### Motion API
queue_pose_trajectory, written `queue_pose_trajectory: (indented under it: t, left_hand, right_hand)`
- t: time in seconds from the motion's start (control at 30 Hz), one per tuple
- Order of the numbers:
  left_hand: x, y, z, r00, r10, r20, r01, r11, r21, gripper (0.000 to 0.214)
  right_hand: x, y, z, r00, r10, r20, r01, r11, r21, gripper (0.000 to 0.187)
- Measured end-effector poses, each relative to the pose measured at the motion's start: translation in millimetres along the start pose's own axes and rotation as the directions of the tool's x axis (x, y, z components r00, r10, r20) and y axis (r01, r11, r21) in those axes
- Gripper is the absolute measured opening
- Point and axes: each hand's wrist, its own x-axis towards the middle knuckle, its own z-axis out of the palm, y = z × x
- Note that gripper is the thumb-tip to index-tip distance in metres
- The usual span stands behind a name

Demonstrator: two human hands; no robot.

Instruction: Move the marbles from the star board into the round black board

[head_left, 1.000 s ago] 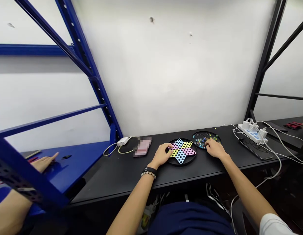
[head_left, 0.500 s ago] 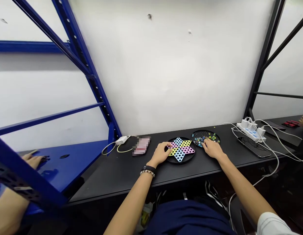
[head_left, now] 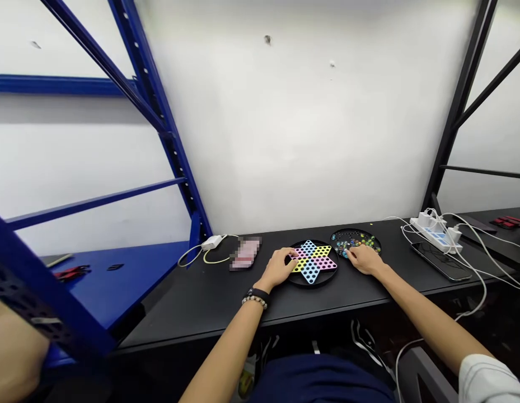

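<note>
- Head view: the left hand [head_left: 276,268] is curled, its fingers on the left edge of the star-shaped Chinese checkers board [head_left: 316,270]; whether it holds a marble cannot be determined.
- The right hand [head_left: 364,261] is partly open, its fingertips at the near edge of the round black tray [head_left: 355,232], right of the board; no grip is discernible.
- The marbles [head_left: 352,242] lie in the tray, far and left of the right hand, which is the nearer hand.
</note>
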Motion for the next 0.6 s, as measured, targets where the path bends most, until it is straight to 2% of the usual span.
queue_pose_trajectory:
  t: [0.33, 0.6]
  left_hand:
    - [-0.1, -1.7, -0.1, 1.0, 0.004, -0.018, -0.004, 1.0, -0.001, 0.024]
    - [1.2, -2.8, 0.7, 1.0, 0.015, -0.001, -0.015, 1.0, 0.0, 0.023]
  right_hand:
    - [-0.2, -1.3, 4.3, 0.994, 0.021, -0.106, -0.032, 0.994, -0.102, 0.053]
    - [-5.3, -2.7, 3.3, 0.99, 0.0, -0.144, -0.012, 0.997, -0.083, 0.044]
